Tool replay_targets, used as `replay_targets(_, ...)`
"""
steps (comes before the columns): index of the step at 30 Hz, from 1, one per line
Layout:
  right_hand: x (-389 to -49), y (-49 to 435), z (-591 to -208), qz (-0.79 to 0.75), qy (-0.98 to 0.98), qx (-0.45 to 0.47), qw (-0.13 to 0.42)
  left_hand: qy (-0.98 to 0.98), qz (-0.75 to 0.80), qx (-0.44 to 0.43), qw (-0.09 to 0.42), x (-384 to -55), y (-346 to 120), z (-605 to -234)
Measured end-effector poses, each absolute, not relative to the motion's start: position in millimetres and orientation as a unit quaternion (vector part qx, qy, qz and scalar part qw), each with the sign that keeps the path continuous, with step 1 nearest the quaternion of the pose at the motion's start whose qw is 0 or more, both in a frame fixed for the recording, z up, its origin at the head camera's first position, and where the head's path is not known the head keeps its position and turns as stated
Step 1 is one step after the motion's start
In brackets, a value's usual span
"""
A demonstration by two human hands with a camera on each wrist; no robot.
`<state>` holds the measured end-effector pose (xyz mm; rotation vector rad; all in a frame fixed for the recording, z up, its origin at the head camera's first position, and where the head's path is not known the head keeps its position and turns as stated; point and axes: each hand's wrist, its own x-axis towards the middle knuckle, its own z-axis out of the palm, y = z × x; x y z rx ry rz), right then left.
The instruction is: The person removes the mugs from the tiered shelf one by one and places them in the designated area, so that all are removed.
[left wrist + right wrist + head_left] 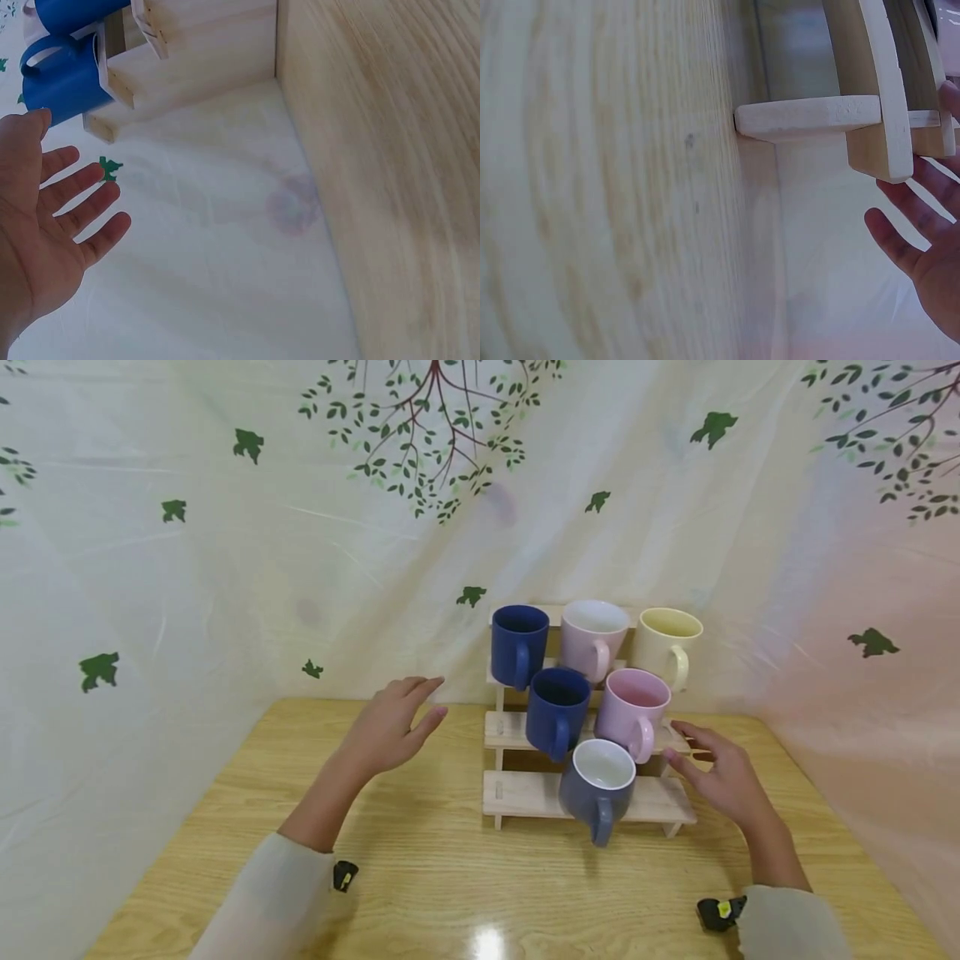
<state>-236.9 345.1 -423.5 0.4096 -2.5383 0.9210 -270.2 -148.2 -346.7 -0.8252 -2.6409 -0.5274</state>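
A stepped wooden rack [525, 795] bears several mugs. On its top level stand a dark blue mug [517, 647], a pale pink mug [588, 643] and a pale yellow mug [660, 647]. The middle level has another dark blue mug [555, 714] and a pink mug [628, 710]; a grey mug [592, 789] with a white inside is on the lowest. To the rack's left, my left hand [390, 727] is held with spread fingers, apart from the mugs. My right hand [723, 772] is beside the rack's right end, fingers extended, fingertips close to the middle board [896, 112].
The wooden table [420, 877] carries the rack near its back edge. Behind hangs a pale curtain [375, 568] printed with leaves and branches, which also closes off both sides. Black straps show at the left cuff [262, 893] and right cuff [795, 922].
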Motion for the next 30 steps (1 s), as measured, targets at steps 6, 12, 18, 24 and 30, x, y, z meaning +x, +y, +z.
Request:
replay_targets(6, -233.8, 343.5, -422.8, 0.372, -0.903, 0.115, 0.181, -0.916, -0.195, -0.314, 0.159, -271.6, -134.3, -340.9)
replay_targets(12, -235.5, 343.3, -423.6, 0.407, -0.898, 0.083, 0.144, -0.904, -0.217, -0.334, 0.153, -272.9, -122.0, -336.4)
replay_targets(18, -235.1, 346.4, -426.6, 0.422, -0.893, 0.073, 0.141, -0.890, -0.261, -0.348, 0.138, -276.1, -105.7, -329.0)
replay_targets(24, -234.5, 344.4, -428.3, 0.439, -0.883, 0.079, 0.145, -0.867, -0.328, -0.347, 0.145, -279.9, -91.6, -326.1)
replay_targets(30, -234.9, 344.8, -428.8, 0.452, -0.876, 0.075, 0.147, -0.841, -0.396, -0.338, 0.150, -283.5, -78.4, -327.1)
